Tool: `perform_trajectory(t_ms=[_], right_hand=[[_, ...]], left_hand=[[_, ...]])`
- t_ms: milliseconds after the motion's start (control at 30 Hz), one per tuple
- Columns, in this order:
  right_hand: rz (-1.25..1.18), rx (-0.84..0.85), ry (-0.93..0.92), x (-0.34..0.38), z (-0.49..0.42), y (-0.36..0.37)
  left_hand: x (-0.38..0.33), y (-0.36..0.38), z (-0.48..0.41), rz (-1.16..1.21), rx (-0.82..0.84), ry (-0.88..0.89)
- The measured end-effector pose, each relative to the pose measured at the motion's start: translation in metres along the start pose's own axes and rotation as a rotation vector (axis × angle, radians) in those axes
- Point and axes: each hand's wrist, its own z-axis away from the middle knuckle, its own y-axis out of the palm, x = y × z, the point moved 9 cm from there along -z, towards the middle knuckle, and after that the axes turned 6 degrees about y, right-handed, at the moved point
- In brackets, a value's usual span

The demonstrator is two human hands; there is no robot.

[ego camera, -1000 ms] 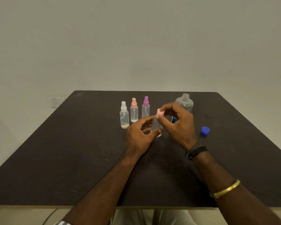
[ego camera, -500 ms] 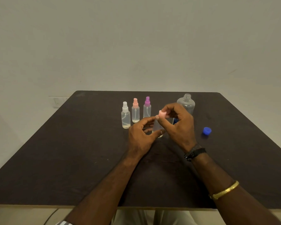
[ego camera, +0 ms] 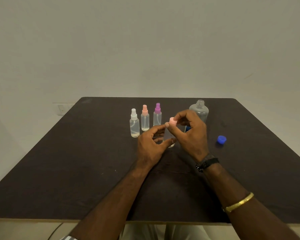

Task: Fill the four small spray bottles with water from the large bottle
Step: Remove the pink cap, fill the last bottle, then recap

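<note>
Three small clear spray bottles stand in a row at the table's middle back: one with a white top [ego camera: 134, 123], one with a peach top [ego camera: 145, 118], one with a purple top [ego camera: 157, 115]. All three hold clear liquid. A fourth small bottle [ego camera: 168, 135] stands in front of them on the table. My left hand [ego camera: 151, 146] grips its body. My right hand [ego camera: 191, 134] pinches its pink spray top [ego camera: 172, 121] from above. The large clear bottle [ego camera: 199, 110] stands uncapped behind my right hand.
A blue cap [ego camera: 221, 139] lies on the dark table [ego camera: 76, 161] to the right of my hands. A small blue object shows partly behind my right hand. A pale wall rises behind the table.
My right hand's fingers have shifted slightly around the pink top. My left hand keeps its hold on the bottle. Nothing else has moved.
</note>
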Motion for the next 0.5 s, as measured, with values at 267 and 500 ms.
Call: perform_trajectory(t_ms=[267, 500], right_hand=[[-0.026, 0.024, 0.014, 0.0002, 0.0006, 0.0007], [-0.062, 0.035, 0.057, -0.0043, 0.0035, 0.0041]], left_hand=[[-0.0021, 0.0002, 0.0002, 0.005, 0.003, -0.002], [-0.0003, -0.0012, -0.0007, 0.007, -0.007, -0.001]])
